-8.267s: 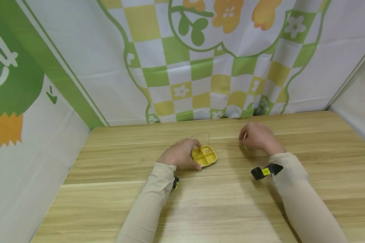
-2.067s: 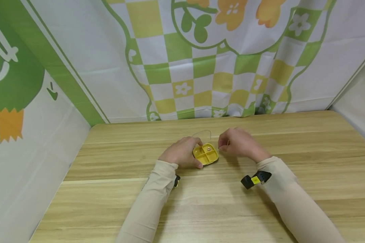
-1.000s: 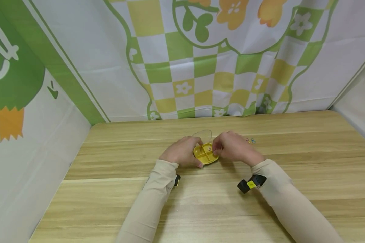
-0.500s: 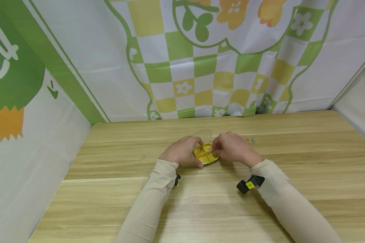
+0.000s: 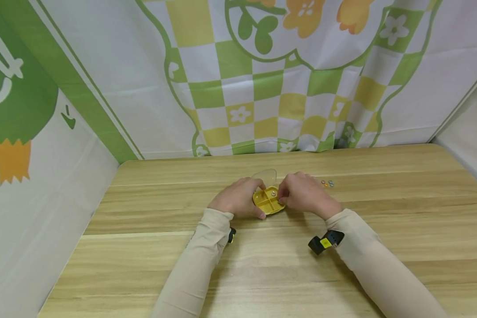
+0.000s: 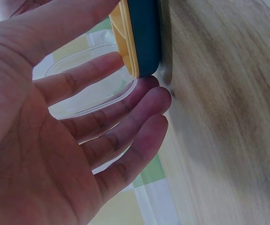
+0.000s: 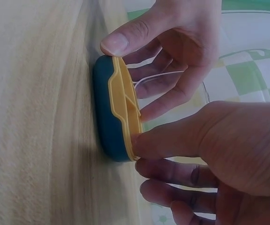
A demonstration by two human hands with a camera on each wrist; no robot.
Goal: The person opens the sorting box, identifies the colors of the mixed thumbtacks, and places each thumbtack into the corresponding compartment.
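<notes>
Left hand (image 5: pixel 237 198) gripping a yellow box, right hand (image 5: pixel 304 193) at its right end

Box (image 5: pixel 266 207) sits on the wooden table (image 5: pixel 286 274), toward the far side and a little right of centre. Four compartments, yellow inside; dark teal base (image 7: pixel 107 108), seen from the right wrist. I grasp it from the left, thumb at the near edge, index fingertip on the far part of the rim. Clear lid (image 5: pixel 267 177) raised, rising from the box's far side.

Right hand: fingers bent, thumb tip just inside the rim at the right end, index fingertip close by it. Cannot tell whether I pinch some small piece there or only touch the rim; my own fingers hide it.

One small ring-like piece (image 5: pixel 273 194) in the far right compartment. More small rings (image 5: pixel 331 183) on the table to the right, just beyond my right hand: reddish, orange, blue.

Beige sleeves (image 5: pixel 198 260) on both arms; black strap (image 5: pixel 335 238) with a yellow patch at the right wrist. Past the table's far edge hangs a cloth (image 5: pixel 238 92), green, yellow and white checks with flowers.
</notes>
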